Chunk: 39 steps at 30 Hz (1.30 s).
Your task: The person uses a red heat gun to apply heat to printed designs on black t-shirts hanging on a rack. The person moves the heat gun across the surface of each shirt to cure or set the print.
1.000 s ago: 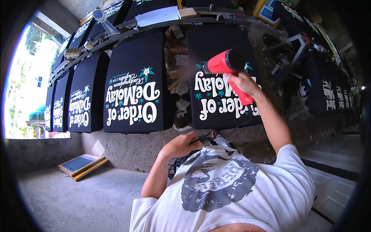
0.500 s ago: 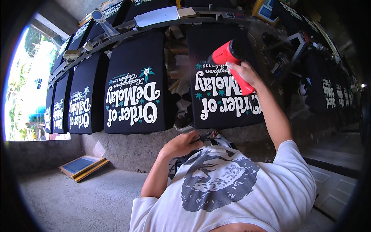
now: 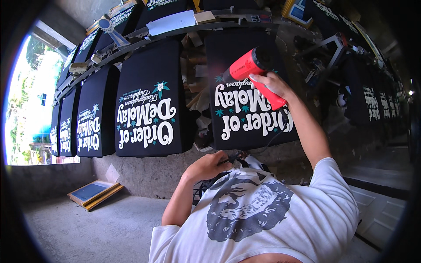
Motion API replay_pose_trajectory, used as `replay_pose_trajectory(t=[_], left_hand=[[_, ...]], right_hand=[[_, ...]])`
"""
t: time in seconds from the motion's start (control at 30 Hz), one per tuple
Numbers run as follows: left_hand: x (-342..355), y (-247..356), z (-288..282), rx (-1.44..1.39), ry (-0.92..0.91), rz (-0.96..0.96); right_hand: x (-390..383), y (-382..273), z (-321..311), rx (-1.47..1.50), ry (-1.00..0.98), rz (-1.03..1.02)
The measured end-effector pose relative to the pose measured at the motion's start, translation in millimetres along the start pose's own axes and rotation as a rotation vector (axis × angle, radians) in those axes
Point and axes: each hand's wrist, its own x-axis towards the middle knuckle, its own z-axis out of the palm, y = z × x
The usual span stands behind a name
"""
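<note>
My right hand [image 3: 272, 84] is closed round the handle of a red hair dryer [image 3: 245, 65] with black ends. The dryer is above a black T-shirt [image 3: 221, 50] laid flat over a board, its nozzle pointing left over the upper part of the print. White lettering and small green leaves make up that print, upside down to me. The dryer and my forearm cover part of it. Low in front of my waist, my left hand [image 3: 209, 165] has its fingers curled around something dark that I cannot make out. A thin dark cord [image 3: 277, 139] hangs by the shirt's near edge.
More printed black T-shirts [image 3: 147, 65] on boards line up to the left. Behind them runs a metal rail [image 3: 131, 37] bearing a white sheet [image 3: 172, 23] and a blue-grey handheld fan [image 3: 113, 33]. Framed screens [image 3: 94, 193] lean by the low concrete wall [image 3: 140, 173].
My right hand has brought the dryer slightly left and nearer to me over the print. My left hand stays about where it was. The whole view has shifted a little.
</note>
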Motion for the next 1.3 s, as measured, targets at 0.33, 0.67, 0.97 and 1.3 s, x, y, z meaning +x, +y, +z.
replay_pose_trajectory(t=[0.33, 0.67, 0.97, 1.3], left_hand=[[24.3, 14.4, 13.8, 0.001, -0.008, 0.016], [49.2, 30.4, 32.9, -0.035, 0.025, 0.030], [64.6, 43.1, 46.6, -0.066, -0.002, 0.006], [78.7, 58.6, 56.7, -0.031, -0.022, -0.009]], right_hand=[[-16.1, 4.0, -45.2, 0.006, 0.028, 0.100], [-20.7, 24.2, -80.6, 0.048, 0.062, 0.087], [-44.2, 20.4, -91.3, 0.011, -0.162, 0.094], [-62.2, 36.4, -130.2, 0.036, 0.006, 0.076]])
